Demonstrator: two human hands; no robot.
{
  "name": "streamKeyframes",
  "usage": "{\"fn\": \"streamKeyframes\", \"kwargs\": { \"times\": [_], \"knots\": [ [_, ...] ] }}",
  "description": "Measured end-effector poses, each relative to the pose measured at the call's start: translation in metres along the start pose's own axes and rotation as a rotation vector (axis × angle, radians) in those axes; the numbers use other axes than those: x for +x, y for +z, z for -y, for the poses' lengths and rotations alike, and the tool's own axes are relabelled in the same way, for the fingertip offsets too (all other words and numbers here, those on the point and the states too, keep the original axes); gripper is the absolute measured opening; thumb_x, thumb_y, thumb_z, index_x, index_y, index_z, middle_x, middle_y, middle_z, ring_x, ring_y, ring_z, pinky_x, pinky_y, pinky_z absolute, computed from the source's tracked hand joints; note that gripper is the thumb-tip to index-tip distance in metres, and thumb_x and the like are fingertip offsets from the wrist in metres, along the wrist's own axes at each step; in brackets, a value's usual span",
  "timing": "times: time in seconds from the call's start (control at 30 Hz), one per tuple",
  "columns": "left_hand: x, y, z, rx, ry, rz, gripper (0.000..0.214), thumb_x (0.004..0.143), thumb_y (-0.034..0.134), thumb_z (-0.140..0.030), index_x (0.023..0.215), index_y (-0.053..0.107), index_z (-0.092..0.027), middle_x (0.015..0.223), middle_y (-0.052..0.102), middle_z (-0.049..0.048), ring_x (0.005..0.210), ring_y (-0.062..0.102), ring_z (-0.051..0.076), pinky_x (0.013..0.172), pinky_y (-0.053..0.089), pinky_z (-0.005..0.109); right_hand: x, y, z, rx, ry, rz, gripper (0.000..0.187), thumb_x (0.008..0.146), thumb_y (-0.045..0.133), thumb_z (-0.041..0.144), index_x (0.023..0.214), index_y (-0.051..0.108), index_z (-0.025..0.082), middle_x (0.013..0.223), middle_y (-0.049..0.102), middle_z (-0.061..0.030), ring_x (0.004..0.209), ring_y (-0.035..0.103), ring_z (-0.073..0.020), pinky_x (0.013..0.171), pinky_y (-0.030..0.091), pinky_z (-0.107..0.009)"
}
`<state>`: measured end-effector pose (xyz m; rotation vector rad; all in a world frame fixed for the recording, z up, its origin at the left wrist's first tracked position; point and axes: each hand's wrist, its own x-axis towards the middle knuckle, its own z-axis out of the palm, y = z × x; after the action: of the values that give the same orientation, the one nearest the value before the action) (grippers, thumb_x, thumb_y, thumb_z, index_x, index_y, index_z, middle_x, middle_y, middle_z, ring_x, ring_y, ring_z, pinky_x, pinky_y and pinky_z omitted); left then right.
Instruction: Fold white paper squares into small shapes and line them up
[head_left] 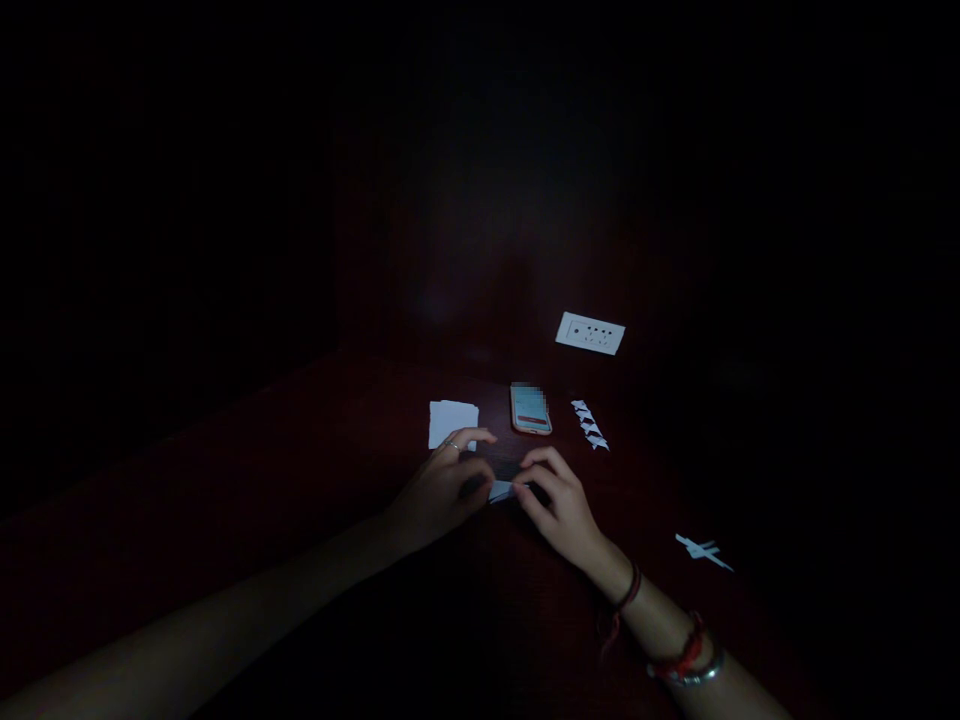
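Nearest you: both bare forearms (225, 625), slanting in from the lower corners, a red bracelet (688, 655) on the right one. They converge on a small slip of white paper (501, 491), set between your two hands just at the dark bench (300, 450). Long axis runs crosswise, hand to hand, roughly level. Right hand (559, 505) sits nearer: its grip looks pinched on the slip's right end. Left hand (446, 490): fingers curved, thumb tip just beside the slip's left end; too dim and blurred to tell whether that grip has hold. Paper stack (453, 420) lies just beyond your left fingers; phone (531, 409) beyond the gap; folded chain (590, 425) right of it; loose strips (703, 551) well apart, off your right wrist.
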<state>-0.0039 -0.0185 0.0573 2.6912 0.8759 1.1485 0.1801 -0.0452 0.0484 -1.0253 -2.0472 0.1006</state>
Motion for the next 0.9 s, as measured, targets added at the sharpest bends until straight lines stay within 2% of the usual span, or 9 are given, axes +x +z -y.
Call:
{"fn": "streamKeyframes", "kwargs": {
  "times": [0.17,0.37,0.53,0.7,0.9],
  "knots": [
    [-0.001,0.007,0.007,-0.04,-0.034,-0.06,0.009,0.073,0.05,-0.012,0.073,0.055,-0.018,0.114,0.037,0.0021,0.101,0.041,0.019,0.082,0.038,0.034,0.0,0.005,-0.001,0.059,0.043,-0.05,0.011,0.077,0.044,0.017,0.078,0.055,0.019,0.09,0.046,-0.0043,0.088,0.046,-0.0151,0.076,0.038,-0.028],
    [-0.002,0.009,0.004,0.009,0.036,-0.019,0.01,0.073,0.049,-0.01,0.073,0.055,-0.018,0.117,0.035,0.0024,0.109,0.034,0.021,0.089,0.033,0.035,-0.001,0.004,0.002,-0.02,0.002,-0.023,0.013,0.075,0.049,0.018,0.087,0.055,0.019,0.096,0.045,-0.0056,0.092,0.044,-0.0171,0.081,0.036,-0.032],
    [-0.001,0.009,0.003,0.045,0.075,-0.011,0.008,0.074,0.05,-0.012,0.072,0.055,-0.018,0.117,0.036,0.0021,0.111,0.032,0.021,0.09,0.031,0.037,0.002,0.001,0.009,-0.076,-0.08,0.029,0.011,0.076,0.046,0.016,0.082,0.055,0.019,0.094,0.046,-0.0052,0.092,0.042,-0.0172,0.082,0.034,-0.033],
    [-0.001,0.01,0.001,0.031,0.054,-0.047,0.008,0.078,0.048,-0.016,0.077,0.055,-0.018,0.117,0.035,0.003,0.11,0.033,0.021,0.089,0.032,0.037,0.003,0.002,0.009,-0.086,-0.059,0.015,0.009,0.077,0.045,0.016,0.081,0.052,0.018,0.09,0.047,-0.0053,0.088,0.043,-0.0166,0.08,0.035,-0.032],
    [-0.002,0.01,-0.002,-0.021,0.057,-0.034,0.01,0.076,0.047,-0.012,0.077,0.054,-0.019,0.119,0.034,0.0028,0.11,0.033,0.021,0.09,0.032,0.037,0.003,0.004,0.01,-0.056,-0.038,0.02,0.008,0.078,0.044,0.016,0.081,0.051,0.018,0.089,0.046,-0.0047,0.086,0.044,-0.0157,0.078,0.035,-0.031]
  ]
}}
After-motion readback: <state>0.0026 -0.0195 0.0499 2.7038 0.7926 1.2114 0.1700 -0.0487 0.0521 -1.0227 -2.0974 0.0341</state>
